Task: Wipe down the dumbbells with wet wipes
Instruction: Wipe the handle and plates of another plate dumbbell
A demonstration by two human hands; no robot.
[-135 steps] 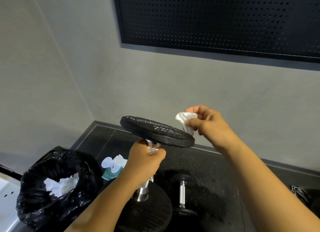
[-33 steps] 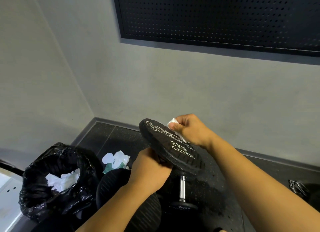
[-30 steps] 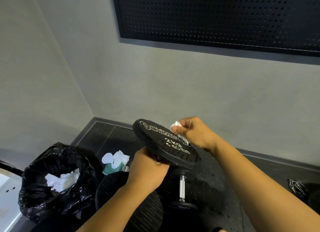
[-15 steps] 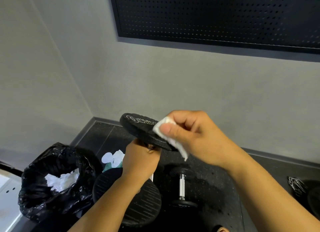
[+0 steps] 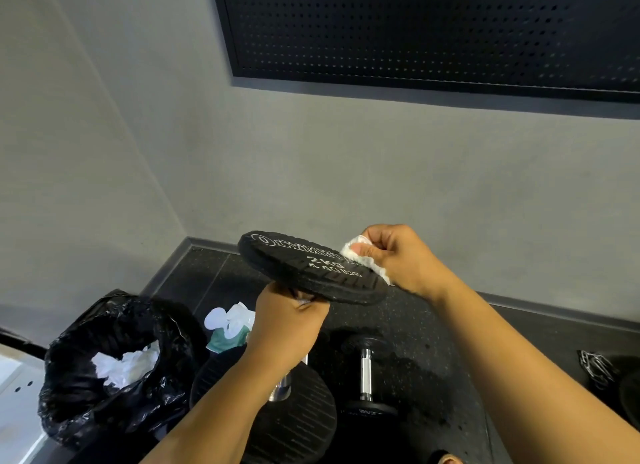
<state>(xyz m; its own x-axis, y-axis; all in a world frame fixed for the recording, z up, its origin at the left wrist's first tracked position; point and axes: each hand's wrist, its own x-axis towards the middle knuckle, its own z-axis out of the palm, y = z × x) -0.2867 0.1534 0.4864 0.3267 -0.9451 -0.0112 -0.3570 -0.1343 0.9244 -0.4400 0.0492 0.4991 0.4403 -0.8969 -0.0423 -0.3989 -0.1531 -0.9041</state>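
The left hand [image 5: 287, 328] grips the black rubber dumbbell [image 5: 311, 269] by its near-upright handle while the right hand [image 5: 405, 259] pinches a crumpled white wet wipe [image 5: 347, 251] against the top plate's right rim.

Black dumbbell [image 5: 311, 273] upright in the air, top plate tilted; crumpled white wet wipe [image 5: 347, 251] against its right edge.

The black speckled floor [image 5: 433, 325] carries a small chrome-handled dumbbell [image 5: 365, 373] near the middle. A black bin bag [image 5: 86, 404] holding crumpled white wipes [image 5: 121, 366] sits at the left, a wipes pack [image 5: 225, 339] just beside it. Tangled metal [image 5: 597, 366] lies at the far right.
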